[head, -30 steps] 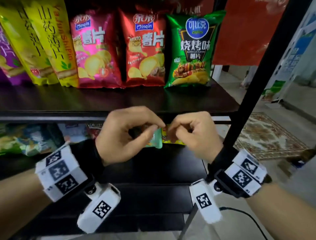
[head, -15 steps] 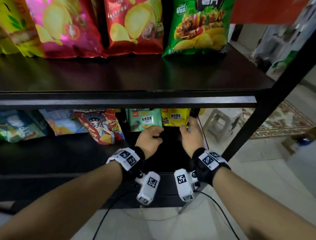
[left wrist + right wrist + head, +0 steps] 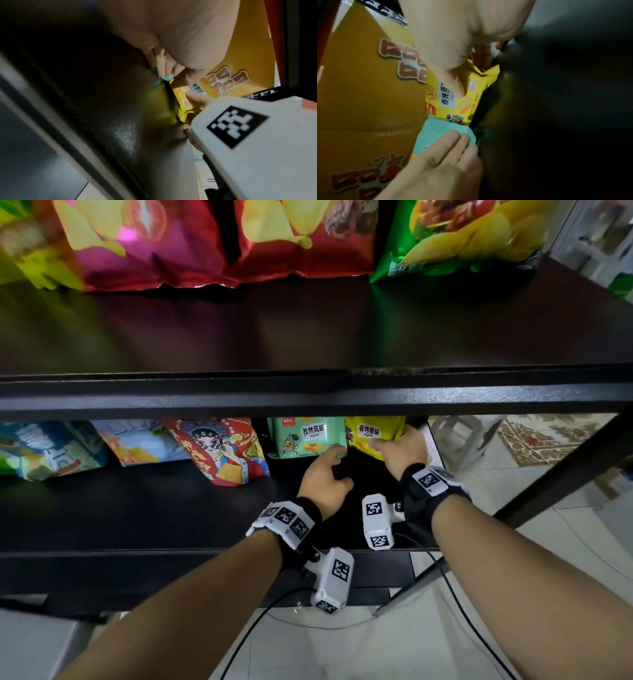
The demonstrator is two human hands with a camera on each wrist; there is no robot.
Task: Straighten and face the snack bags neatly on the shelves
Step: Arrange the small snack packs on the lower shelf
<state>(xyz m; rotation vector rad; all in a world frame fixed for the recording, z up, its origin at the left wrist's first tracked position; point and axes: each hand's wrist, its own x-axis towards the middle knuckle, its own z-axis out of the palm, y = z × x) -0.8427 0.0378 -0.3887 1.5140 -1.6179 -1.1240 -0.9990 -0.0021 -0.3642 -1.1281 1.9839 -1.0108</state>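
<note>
A small mint-green snack bag (image 3: 308,436) and a small yellow snack bag (image 3: 370,433) stand side by side at the right end of the lower shelf (image 3: 137,508). My left hand (image 3: 334,460) lays straight fingers (image 3: 450,143) on the front of the green bag (image 3: 436,128), near its lower right corner; the thumb is off the bag. My right hand (image 3: 383,445) pinches the bottom of the yellow bag (image 3: 465,108), thumb in front and fingers behind. The left wrist view shows a sliver of the green bag (image 3: 167,78) under my fingers and the yellow bag (image 3: 181,100).
A red bag with a cartoon figure (image 3: 222,450) and blue bags (image 3: 137,443) stand to the left. The upper shelf's front edge (image 3: 308,398) hangs just above my hands, with large chip bags (image 3: 301,237) on it. A yellow carton (image 3: 359,81) stands behind. A black post (image 3: 565,474) rises at right.
Both hands moved from in front of the upper shelf edge down into the lower shelf. The right hand took hold of the yellow bag; the left fingers came to rest on the green bag.
</note>
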